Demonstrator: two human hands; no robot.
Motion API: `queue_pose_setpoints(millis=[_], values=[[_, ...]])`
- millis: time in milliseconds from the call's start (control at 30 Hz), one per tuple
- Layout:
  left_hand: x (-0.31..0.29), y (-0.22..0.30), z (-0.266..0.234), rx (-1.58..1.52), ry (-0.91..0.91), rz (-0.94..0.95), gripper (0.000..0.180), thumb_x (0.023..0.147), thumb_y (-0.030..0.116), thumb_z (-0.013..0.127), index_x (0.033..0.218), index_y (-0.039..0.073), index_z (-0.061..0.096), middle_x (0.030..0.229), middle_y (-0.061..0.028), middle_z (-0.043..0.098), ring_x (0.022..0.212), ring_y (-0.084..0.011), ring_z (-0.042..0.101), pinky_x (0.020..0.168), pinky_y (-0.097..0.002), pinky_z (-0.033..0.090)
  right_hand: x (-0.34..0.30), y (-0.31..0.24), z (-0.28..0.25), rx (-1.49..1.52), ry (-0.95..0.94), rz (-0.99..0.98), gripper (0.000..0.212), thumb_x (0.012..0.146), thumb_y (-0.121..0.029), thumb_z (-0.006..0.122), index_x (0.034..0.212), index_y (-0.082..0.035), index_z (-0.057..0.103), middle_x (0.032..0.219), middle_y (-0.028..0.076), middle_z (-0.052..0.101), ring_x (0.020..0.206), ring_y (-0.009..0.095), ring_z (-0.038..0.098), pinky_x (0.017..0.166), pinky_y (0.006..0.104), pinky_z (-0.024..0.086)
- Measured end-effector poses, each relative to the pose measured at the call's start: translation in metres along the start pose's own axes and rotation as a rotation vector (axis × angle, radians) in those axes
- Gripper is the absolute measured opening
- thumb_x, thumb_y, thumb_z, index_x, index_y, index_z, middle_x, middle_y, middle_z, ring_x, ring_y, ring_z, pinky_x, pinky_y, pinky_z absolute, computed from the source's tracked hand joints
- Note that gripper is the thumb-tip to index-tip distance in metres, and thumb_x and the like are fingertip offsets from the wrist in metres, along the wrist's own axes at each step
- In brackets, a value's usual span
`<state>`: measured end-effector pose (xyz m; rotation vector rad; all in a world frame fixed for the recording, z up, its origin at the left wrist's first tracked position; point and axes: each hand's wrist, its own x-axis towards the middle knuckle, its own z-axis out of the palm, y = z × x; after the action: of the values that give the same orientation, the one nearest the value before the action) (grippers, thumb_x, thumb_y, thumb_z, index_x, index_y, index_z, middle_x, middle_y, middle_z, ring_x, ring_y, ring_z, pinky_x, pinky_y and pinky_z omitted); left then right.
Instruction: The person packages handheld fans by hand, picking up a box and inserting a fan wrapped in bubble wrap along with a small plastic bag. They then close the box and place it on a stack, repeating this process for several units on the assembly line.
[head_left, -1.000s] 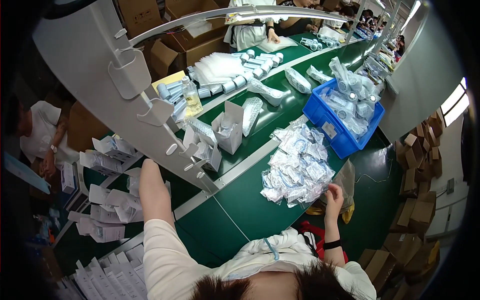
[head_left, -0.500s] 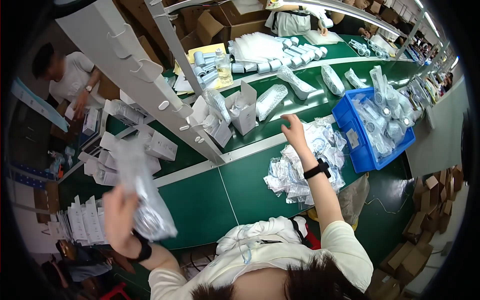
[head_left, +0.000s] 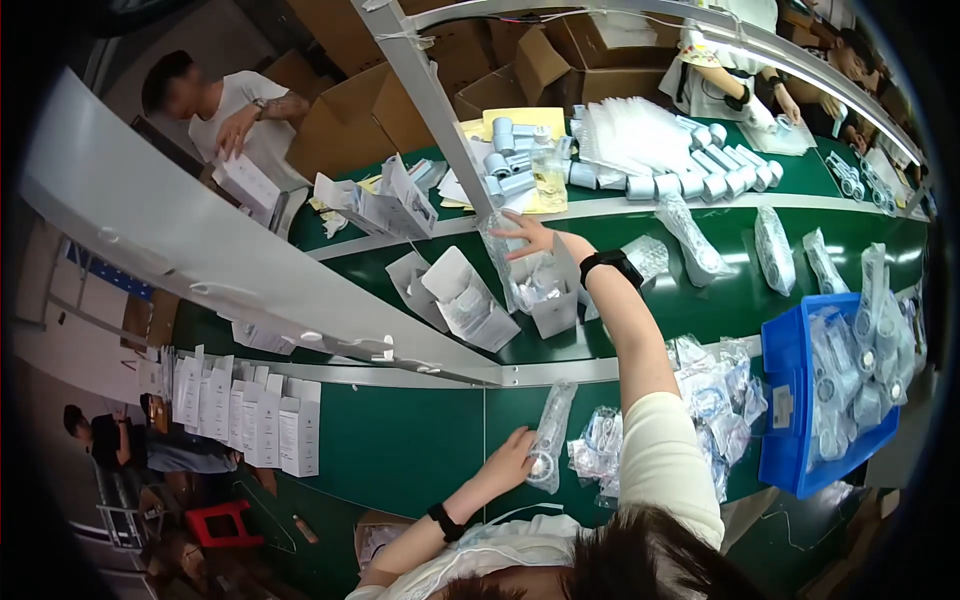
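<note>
My left hand [head_left: 512,460] is closed on the edge of a clear bubble-wrap pouch [head_left: 553,430] at the near table edge; a round white-rimmed part shows in its lower end. My right hand [head_left: 528,238] reaches across the far belt, fingers spread, at the upper end of another bubble-wrapped piece [head_left: 500,270]. That piece stands tilted beside an open white box [head_left: 556,312] with clear-wrapped contents. Whether the fingers touch it is hard to tell. Left of it are more open white boxes [head_left: 470,305]. Small clear packets [head_left: 705,400] lie in a pile by my right arm.
A blue bin [head_left: 785,420] full of bubble-wrapped pieces stands at right. Wrapped pieces [head_left: 690,240] lie along the green belt. A metal post [head_left: 430,110] and a slanted beam [head_left: 300,290] cross the view. White boxes [head_left: 255,420] line the left. Co-workers [head_left: 235,120] work beyond.
My view has turned left. My left hand has brought the pouch from the left down to the table's near edge. My right hand has moved from above the packets to the wrapped piece by the boxes.
</note>
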<state>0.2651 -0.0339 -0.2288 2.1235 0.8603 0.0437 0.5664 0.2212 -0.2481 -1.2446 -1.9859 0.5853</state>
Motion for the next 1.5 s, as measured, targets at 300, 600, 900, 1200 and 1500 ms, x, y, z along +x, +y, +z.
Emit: queue_pose_setpoints(millis=[300,600,900,1200,1500], values=[[0.005,0.007,0.002,-0.124,-0.152,-0.150,0.045,0.080,0.014,0.050,0.120,0.002,0.032,0.115,-0.0235,0.042,0.102,-0.0395,0.046,0.086,-0.0389,0.039,-0.006,0.062,0.043,-0.530,-0.426,-0.234,0.032,0.072,-0.033,0.054,0.091,-0.009,0.064,0.103,0.008,0.054,0.112,0.029,0.037,0.102,0.0454,0.017],[0.005,-0.005,0.005,-0.154,-0.150,-0.156,0.047,0.078,0.016,0.053,0.118,0.001,0.033,0.112,-0.0240,0.044,0.101,-0.0408,0.045,0.085,-0.0413,0.039,-0.148,0.009,-0.057,-0.365,-0.321,0.357,0.032,0.068,-0.033,0.053,0.071,-0.003,0.066,0.096,0.013,0.055,0.115,0.036,0.030,0.103,0.0405,0.016],[0.004,-0.008,0.024,-0.122,-0.021,-0.094,0.051,0.076,0.017,0.058,0.116,0.001,0.032,0.108,-0.0265,0.045,0.094,-0.0445,0.046,0.080,-0.0453,0.040,-0.266,-0.076,-0.037,-0.381,-0.608,0.579,0.043,0.062,-0.027,0.067,0.098,-0.006,0.058,0.117,0.011,0.047,0.118,0.040,0.027,0.099,0.0402,0.025],[0.000,-0.002,0.027,-0.127,0.025,-0.149,0.049,0.075,0.016,0.057,0.114,0.001,0.032,0.105,-0.0254,0.045,0.094,-0.0441,0.046,0.079,-0.0469,0.039,-0.125,-0.143,0.067,0.161,0.719,0.518,0.097,0.057,-0.015,0.074,0.133,-0.003,0.014,0.127,0.023,0.027,0.118,0.034,0.028,0.099,0.0397,0.023],[-0.049,0.005,-0.006,-0.289,0.137,-0.057,0.044,0.077,0.009,0.054,0.117,0.003,0.037,0.111,-0.0174,0.045,0.101,-0.0335,0.047,0.085,-0.0383,0.039,-0.073,-0.145,0.092,0.017,1.036,0.676,0.085,0.057,-0.005,0.066,0.129,-0.003,0.020,0.117,0.023,0.027,0.106,0.037,0.036,0.089,0.0419,0.033]])
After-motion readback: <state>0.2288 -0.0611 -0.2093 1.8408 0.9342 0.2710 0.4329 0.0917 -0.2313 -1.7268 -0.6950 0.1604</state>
